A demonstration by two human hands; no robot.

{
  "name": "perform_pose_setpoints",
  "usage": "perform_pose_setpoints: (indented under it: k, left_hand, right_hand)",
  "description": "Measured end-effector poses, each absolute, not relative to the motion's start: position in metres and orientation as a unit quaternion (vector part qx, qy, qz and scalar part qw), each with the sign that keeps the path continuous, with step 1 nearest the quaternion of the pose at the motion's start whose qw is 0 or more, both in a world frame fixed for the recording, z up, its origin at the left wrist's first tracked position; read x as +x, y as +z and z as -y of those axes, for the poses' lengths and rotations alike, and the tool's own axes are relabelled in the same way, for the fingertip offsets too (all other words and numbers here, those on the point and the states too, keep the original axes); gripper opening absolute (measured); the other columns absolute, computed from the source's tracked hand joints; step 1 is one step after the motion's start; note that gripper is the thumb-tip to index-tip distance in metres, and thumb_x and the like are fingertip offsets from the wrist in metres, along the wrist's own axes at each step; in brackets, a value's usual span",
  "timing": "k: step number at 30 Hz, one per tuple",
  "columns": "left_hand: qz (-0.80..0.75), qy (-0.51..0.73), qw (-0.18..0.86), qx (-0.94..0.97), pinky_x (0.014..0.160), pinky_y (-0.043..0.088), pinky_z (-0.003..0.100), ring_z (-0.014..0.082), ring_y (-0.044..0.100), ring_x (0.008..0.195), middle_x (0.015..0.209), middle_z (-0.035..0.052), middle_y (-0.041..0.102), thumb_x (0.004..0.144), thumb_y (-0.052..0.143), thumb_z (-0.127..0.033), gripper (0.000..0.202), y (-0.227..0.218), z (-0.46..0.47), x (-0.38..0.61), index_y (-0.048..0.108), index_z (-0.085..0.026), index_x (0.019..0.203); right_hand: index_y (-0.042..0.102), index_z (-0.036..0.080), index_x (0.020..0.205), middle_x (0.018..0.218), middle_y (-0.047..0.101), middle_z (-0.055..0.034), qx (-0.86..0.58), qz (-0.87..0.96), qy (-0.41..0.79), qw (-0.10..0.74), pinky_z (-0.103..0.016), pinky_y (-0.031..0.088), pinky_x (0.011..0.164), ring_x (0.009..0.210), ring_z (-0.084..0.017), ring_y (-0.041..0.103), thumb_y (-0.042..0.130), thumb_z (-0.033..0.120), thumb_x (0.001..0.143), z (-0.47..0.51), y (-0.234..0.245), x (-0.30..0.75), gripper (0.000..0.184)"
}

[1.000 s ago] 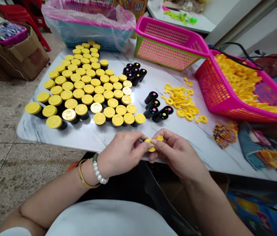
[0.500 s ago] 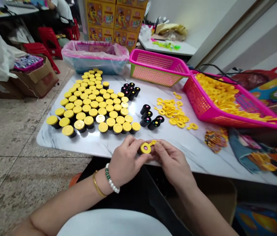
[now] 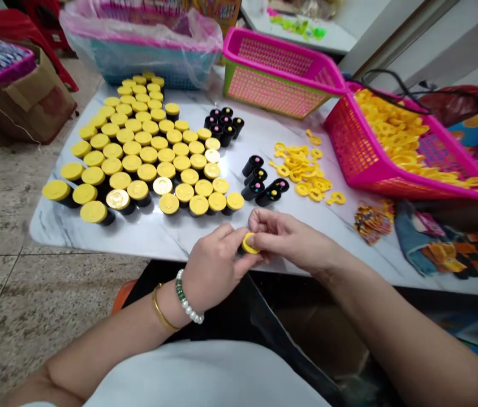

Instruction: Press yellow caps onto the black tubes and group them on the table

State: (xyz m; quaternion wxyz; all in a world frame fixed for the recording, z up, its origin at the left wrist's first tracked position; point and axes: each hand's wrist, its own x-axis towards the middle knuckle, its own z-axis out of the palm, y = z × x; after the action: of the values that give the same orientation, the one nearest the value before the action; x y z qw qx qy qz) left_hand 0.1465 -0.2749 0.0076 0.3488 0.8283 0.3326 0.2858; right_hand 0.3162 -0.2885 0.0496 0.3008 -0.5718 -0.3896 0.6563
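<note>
My left hand and my right hand meet at the near edge of the marble table, both closed on one small black tube with a yellow cap. The right fingers press on the cap's top. Just beyond my hands lie a few uncapped black tubes on their sides. To their right sits a loose heap of yellow caps. Several capped tubes stand in rows on the left half of the table.
A pink basket full of yellow caps stands at the right. A pink-and-green basket and a plastic-lined blue basket stand at the back. More upright uncapped tubes stand mid-table. A cardboard box sits on the floor at left.
The cap's hinged lid, open half a second ago, is now pressed down flat on the tube. My right hand has moved over the cap. The camera tilted down again.
</note>
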Motion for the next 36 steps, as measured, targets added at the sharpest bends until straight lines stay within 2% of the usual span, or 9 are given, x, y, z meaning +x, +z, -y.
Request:
perform_pose_setpoints:
  k: [8, 12, 15, 21, 23, 28, 32, 34, 36]
  left_hand:
    - [-0.343, 0.262, 0.353, 0.83, 0.063, 0.041, 0.025, 0.0136, 0.052, 0.066, 0.071, -0.0014, 0.053, 0.083, 0.069, -0.029, 0.012, 0.011, 0.273, 0.146, 0.068, -0.017, 0.083]
    - [-0.342, 0.267, 0.356, 0.828, 0.064, 0.042, 0.024, 0.0133, 0.053, 0.066, 0.071, -0.001, 0.054, 0.083, 0.068, -0.028, 0.011, 0.012, 0.273, 0.145, 0.069, -0.017, 0.086]
    - [-0.336, 0.254, 0.356, 0.834, 0.066, 0.045, 0.026, 0.0151, 0.056, 0.069, 0.074, 0.0004, 0.057, 0.084, 0.067, -0.028, 0.012, 0.009, 0.272, 0.146, 0.068, -0.017, 0.086]
    - [-0.343, 0.311, 0.358, 0.811, 0.077, 0.052, 0.031, 0.0199, 0.062, 0.087, 0.098, 0.0066, 0.065, 0.086, 0.061, -0.025, 0.03, 0.002, 0.282, 0.147, 0.057, -0.015, 0.114]
    - [-0.325, 0.331, 0.354, 0.812, 0.078, 0.053, 0.03, 0.0189, 0.063, 0.09, 0.098, 0.0059, 0.066, 0.088, 0.058, -0.022, 0.027, 0.003, 0.286, 0.143, 0.056, -0.016, 0.114]
    - [-0.386, 0.375, 0.299, 0.787, 0.07, 0.053, 0.027, 0.0161, 0.063, 0.078, 0.089, 0.0042, 0.066, 0.084, 0.061, -0.019, 0.022, 0.005, 0.288, 0.105, 0.058, -0.017, 0.105]
    - [-0.499, 0.397, 0.234, 0.734, 0.061, 0.05, 0.022, 0.0117, 0.06, 0.06, 0.069, -0.0025, 0.063, 0.084, 0.061, -0.02, 0.025, 0.007, 0.283, 0.058, 0.059, -0.018, 0.108]
    - [-0.533, 0.401, 0.191, 0.72, 0.059, 0.049, 0.022, 0.0109, 0.059, 0.055, 0.064, -0.0037, 0.062, 0.085, 0.06, -0.023, 0.026, 0.008, 0.277, 0.04, 0.061, -0.018, 0.111]
    - [-0.554, 0.404, 0.154, 0.711, 0.057, 0.049, 0.022, 0.0111, 0.061, 0.053, 0.065, -0.0031, 0.065, 0.087, 0.058, -0.026, 0.03, 0.008, 0.272, 0.029, 0.061, -0.017, 0.115]
  right_hand:
    - [0.049, 0.019, 0.088, 0.065, 0.063, 0.0054, -0.514, 0.407, 0.683, 0.321, -0.017, 0.041, 0.051, 0.054, -0.007, 0.059, 0.073, 0.04, 0.08, 0.3, 0.039, 0.325, 0.033]
    - [0.048, 0.02, 0.087, 0.061, 0.061, 0.0069, -0.494, 0.396, 0.727, 0.267, -0.02, 0.045, 0.052, 0.051, -0.01, 0.061, 0.076, 0.043, 0.075, 0.291, 0.044, 0.329, 0.038]
    - [0.047, 0.02, 0.084, 0.06, 0.058, 0.008, -0.533, 0.42, 0.694, 0.24, -0.02, 0.046, 0.052, 0.051, -0.009, 0.059, 0.078, 0.041, 0.073, 0.287, 0.051, 0.325, 0.039]
    - [0.049, 0.019, 0.088, 0.063, 0.056, 0.0073, -0.578, 0.442, 0.622, 0.288, -0.019, 0.046, 0.05, 0.051, -0.007, 0.055, 0.072, 0.05, 0.077, 0.306, 0.049, 0.315, 0.04]
    - [0.052, 0.019, 0.091, 0.064, 0.056, 0.0064, -0.586, 0.454, 0.59, 0.319, -0.02, 0.048, 0.052, 0.052, -0.007, 0.055, 0.069, 0.05, 0.081, 0.317, 0.044, 0.31, 0.037]
    - [0.052, 0.021, 0.106, 0.084, 0.066, -0.0027, -0.556, 0.425, 0.605, 0.379, -0.029, 0.057, 0.062, 0.075, -0.016, 0.066, 0.072, 0.045, 0.08, 0.324, 0.033, 0.275, 0.04]
    - [0.056, 0.021, 0.094, 0.097, 0.067, -0.0051, -0.501, 0.404, 0.643, 0.414, -0.033, 0.058, 0.078, 0.091, -0.019, 0.067, 0.075, 0.043, 0.076, 0.313, 0.036, 0.221, 0.034]
    - [0.059, 0.02, 0.091, 0.095, 0.066, -0.0036, -0.472, 0.416, 0.653, 0.422, -0.031, 0.058, 0.075, 0.087, -0.016, 0.066, 0.077, 0.039, 0.073, 0.303, 0.036, 0.197, 0.032]
    - [0.061, 0.019, 0.096, 0.088, 0.065, -0.0017, -0.461, 0.431, 0.657, 0.412, -0.026, 0.056, 0.063, 0.071, -0.012, 0.063, 0.076, 0.035, 0.074, 0.292, 0.033, 0.181, 0.031]
